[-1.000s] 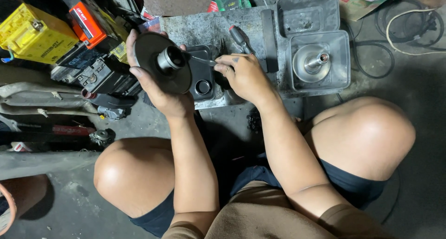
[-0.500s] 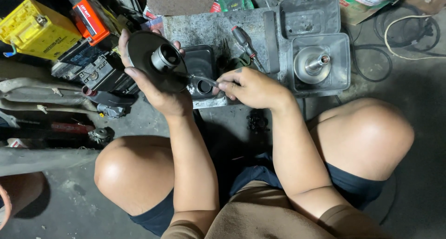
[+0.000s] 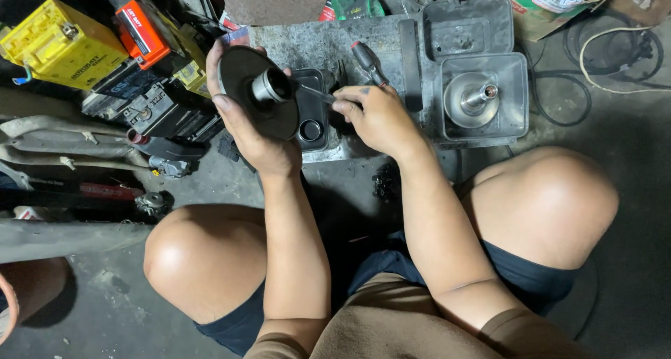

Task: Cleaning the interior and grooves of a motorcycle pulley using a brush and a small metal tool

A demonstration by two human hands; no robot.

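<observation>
1. Dark metal makes up the round pulley disc [image 3: 244, 93], which the left hand [image 3: 255, 132] grips from behind and below, fingers curled over its rim and thumb on its near edge, holding it tilted above the left end of the tabletop [image 3: 314, 41].
2. At the disc's centre a short silver hub [image 3: 269, 86] sticks out towards the camera.
3. Closed around a thin metal tool [image 3: 318, 93], the right hand [image 3: 374, 118] pinches it between thumb and fingertips; the tool's tip reaches the hub.
4. Just behind the right hand, a screwdriver with a dark and red handle [image 3: 367, 62] lies on the grey, stained tabletop.
5. Under the disc sits a small black tray [image 3: 311, 118] with a round opening in it.
6. To the right, well apart from the hands, a square grey metal pan [image 3: 514, 86] holds a cone-shaped silver part with a shaft [image 3: 472, 97]; a second empty pan [image 3: 468, 27] lies behind it.
7. At the far left, a yellow battery [image 3: 59, 45] and a red and black box [image 3: 143, 27] stand among dark parts.
8. Bare knees frame the view on a concrete floor [image 3: 105, 296], and black cables [image 3: 608, 52] coil at the top right.
</observation>
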